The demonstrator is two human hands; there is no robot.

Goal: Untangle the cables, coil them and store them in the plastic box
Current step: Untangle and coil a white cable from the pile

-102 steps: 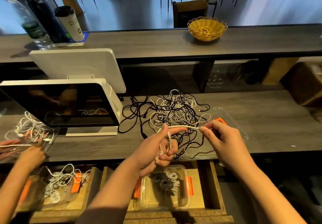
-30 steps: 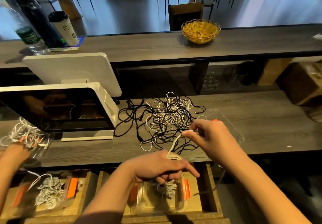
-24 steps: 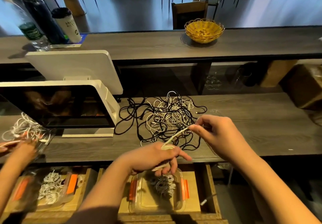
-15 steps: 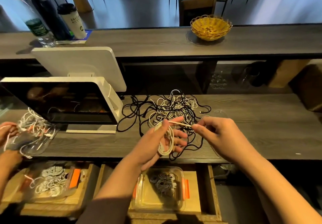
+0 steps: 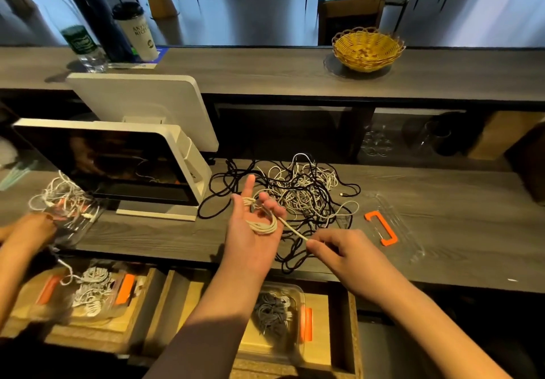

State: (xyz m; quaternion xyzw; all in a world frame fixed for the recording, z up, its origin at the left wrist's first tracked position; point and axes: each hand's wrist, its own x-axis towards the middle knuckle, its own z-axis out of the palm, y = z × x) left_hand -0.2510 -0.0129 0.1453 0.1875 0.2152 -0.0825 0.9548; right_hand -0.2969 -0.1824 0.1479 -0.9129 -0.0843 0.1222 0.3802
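We hold our left hand [image 5: 250, 231] palm up over the front edge of the surface [image 5: 442, 231], its fingers [image 5: 249, 185] straight and apart, with a white cable [image 5: 262, 225] looped in a small coil across the palm and around the fingers. From the coil the cable runs toward 4 o'clock to our right hand [image 5: 336, 249], whose fingers [image 5: 314, 250] are curled and pinch the cable's free end.

Behind both hands, at 12 o'clock, the tangle [image 5: 298, 193] of black and white cables lies spread on the surface. At 3 o'clock of the right hand lies a clear lid [image 5: 395, 225] with an orange clasp [image 5: 382, 227].

Below the surface at 6 o'clock, an open drawer [image 5: 351, 334] holds the box [image 5: 283, 346], clear with orange clasps, with dark coiled cables [image 5: 271, 316] inside it.

At 9 o'clock a screen [image 5: 118, 160] stands on the surface. Farther left another person's hand [image 5: 26, 231] rests at a clear lid carrying white cables [image 5: 59, 199], and beneath it a second box [image 5: 88, 293] holds white coils.

On the raised counter [image 5: 265, 72] at 1 o'clock sits a yellow basket [image 5: 367, 48]; at 10 o'clock stand a cup [image 5: 137, 32] and a bottle [image 5: 84, 48].
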